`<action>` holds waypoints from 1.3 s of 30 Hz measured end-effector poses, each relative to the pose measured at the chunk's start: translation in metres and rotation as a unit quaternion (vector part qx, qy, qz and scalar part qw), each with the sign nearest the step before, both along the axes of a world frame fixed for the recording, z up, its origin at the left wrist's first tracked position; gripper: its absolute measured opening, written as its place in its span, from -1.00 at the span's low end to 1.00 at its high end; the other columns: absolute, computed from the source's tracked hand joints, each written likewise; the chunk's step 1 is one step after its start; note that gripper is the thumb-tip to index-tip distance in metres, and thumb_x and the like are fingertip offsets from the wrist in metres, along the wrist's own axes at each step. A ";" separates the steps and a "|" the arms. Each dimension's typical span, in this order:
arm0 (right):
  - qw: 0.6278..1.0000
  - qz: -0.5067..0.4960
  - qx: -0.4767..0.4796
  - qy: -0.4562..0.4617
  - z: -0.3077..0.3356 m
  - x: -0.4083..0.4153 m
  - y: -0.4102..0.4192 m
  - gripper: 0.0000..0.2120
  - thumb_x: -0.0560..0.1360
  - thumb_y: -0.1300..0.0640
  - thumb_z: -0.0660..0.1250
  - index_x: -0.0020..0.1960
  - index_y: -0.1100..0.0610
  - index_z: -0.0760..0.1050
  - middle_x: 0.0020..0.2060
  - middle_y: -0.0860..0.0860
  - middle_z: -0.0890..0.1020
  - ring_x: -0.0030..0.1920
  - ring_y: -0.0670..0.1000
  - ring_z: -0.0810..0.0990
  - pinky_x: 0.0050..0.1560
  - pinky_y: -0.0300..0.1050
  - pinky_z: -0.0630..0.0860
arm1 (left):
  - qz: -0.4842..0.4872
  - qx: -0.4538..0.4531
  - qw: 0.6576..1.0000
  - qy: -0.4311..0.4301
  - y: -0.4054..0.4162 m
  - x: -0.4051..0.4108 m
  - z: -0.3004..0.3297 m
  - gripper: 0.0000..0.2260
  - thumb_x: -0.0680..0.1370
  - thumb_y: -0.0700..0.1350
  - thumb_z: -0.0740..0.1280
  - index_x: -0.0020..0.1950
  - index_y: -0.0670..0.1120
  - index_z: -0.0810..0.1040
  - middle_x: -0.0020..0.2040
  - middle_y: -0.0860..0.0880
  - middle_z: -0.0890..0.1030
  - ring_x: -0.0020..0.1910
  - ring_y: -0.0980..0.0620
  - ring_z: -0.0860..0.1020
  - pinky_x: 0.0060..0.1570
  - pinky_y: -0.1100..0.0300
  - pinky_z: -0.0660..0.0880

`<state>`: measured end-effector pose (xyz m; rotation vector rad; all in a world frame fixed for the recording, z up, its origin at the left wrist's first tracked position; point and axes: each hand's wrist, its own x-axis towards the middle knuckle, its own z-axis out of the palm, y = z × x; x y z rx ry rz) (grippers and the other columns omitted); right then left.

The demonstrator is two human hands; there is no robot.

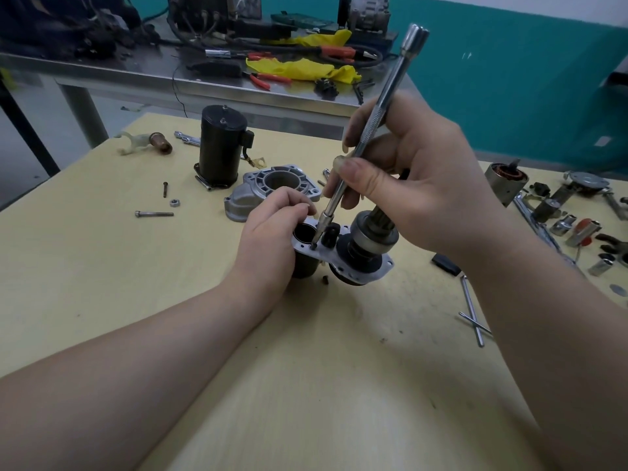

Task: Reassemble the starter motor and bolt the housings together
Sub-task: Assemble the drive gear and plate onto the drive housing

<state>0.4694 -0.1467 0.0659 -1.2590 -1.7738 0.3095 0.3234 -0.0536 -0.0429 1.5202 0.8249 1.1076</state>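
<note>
At the centre of the frame the left hand (272, 232) grasps the starter assembly (339, 253), fingers curled over the rim of its dark cylinder and flange plate, steadying it on the yellow table (306, 385). The right hand (414, 185) is clenched around a long metal driver (367, 130), thumb and fingers pinching the knurled shaft; the tool leans toward the upper right and its tip sits on a screw (313, 246) in the plate. The pinion gear (372, 234) stands upright on the right side of the plate. Above the left hand lie a grey nose housing (272, 185) and a black motor body (221, 147); a bolt (154, 214) and a nut (174, 202) lie at centre left
</note>
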 end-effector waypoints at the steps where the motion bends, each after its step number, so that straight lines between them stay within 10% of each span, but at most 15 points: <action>1: 1.000 0.000 0.000 0.001 0.000 0.000 0.000 -0.82 0.62 0.27 0.37 0.15 0.19 0.39 -0.11 0.15 0.69 -0.10 0.06 0.78 -0.11 0.01 0.71 | 0.004 0.000 1.000 -0.001 0.000 0.000 0.000 -0.83 0.63 -0.19 0.26 -0.04 -0.20 0.62 -0.21 0.12 0.58 -0.23 0.33 0.53 -0.29 0.49 0.38; 23: 0.999 -0.023 0.029 0.000 -0.006 -0.001 0.004 -0.74 0.58 0.16 0.47 0.11 0.18 0.41 -0.13 0.21 0.65 -0.14 0.13 0.75 -0.14 0.09 0.72 | -0.006 -0.023 0.999 -0.021 0.000 0.001 0.000 -0.83 0.52 -0.04 0.27 -0.12 -0.08 0.61 -0.23 0.13 0.59 -0.24 0.26 0.53 -0.31 0.43 0.41; 32: 0.998 -0.042 0.040 -0.004 -0.008 0.002 0.007 -0.61 0.54 0.11 0.55 0.13 0.33 0.44 -0.17 0.18 0.64 -0.23 0.15 0.73 -0.24 0.15 0.68 | -0.011 -0.050 0.998 -0.024 0.002 -0.001 0.000 -0.89 0.53 0.02 0.33 -0.12 0.12 0.65 -0.12 0.06 0.64 0.03 -0.06 0.60 0.03 -0.06 0.47; 39: 0.957 -0.122 0.121 0.234 0.013 0.030 -0.003 -0.96 0.71 0.17 0.28 0.11 0.13 0.50 -0.21 0.00 0.62 -0.21 0.03 0.63 -0.17 -0.09 0.62 | -0.009 -0.042 0.999 -0.030 0.001 0.000 -0.002 -0.89 0.56 -0.07 0.33 -0.13 0.01 0.61 -0.20 0.17 0.60 -0.18 0.20 0.53 -0.12 0.18 0.43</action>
